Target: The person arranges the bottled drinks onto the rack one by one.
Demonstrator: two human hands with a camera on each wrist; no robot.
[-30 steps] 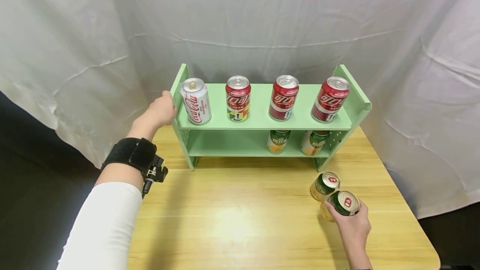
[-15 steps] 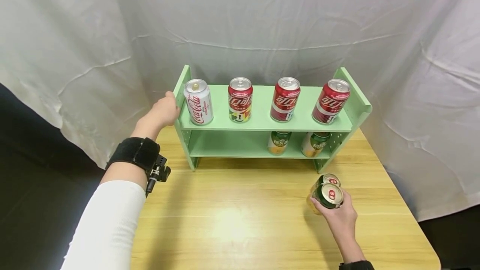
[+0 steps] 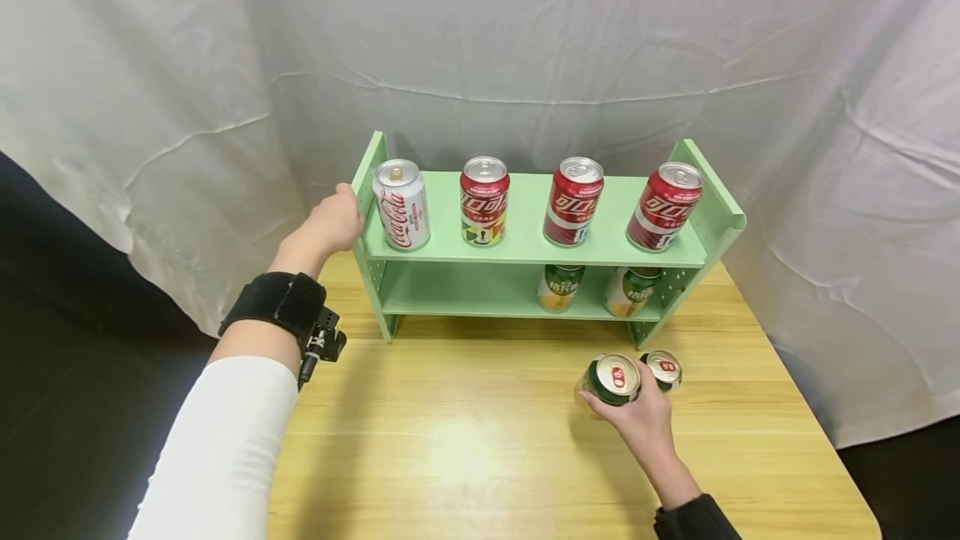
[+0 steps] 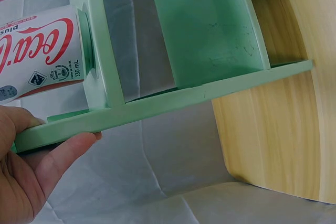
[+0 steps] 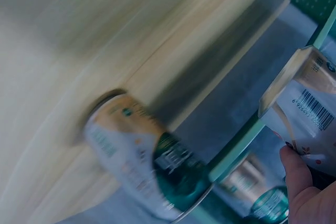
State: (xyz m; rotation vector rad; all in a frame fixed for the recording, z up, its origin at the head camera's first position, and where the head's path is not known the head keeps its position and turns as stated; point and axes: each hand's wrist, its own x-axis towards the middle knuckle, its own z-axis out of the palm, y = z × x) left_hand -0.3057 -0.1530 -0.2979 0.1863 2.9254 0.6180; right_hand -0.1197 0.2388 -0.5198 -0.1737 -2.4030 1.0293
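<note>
My left hand [image 3: 333, 222] grips the upper left side panel of a two-tier green shelf [image 3: 457, 286]. In the left wrist view the panel [image 4: 157, 107] passes between thumb and fingers, beside a white Coca-Cola can [image 4: 44, 51]. A green-and-gold drink can [image 3: 615, 380] is held in my right hand [image 3: 647, 419], in front of the shelf; its base [image 5: 283, 82] shows in the right wrist view, off the tabletop. Just right of that hand, a matching can [image 3: 663, 368] stands on the table, seen fully but blurred in the right wrist view.
Across the upper tier stand the white can [image 3: 402, 207] and red cans [image 3: 484, 202]. Two green-and-gold cans [image 3: 560, 286] occupy the right part of the lower tier. Beneath lies a wooden table [image 3: 450, 457], with a pale curtain [image 3: 525, 40] behind it.
My right hand has carried its can leftward, past the can standing on the table. The left hand keeps its grip on the shelf; the view has shifted slightly.
</note>
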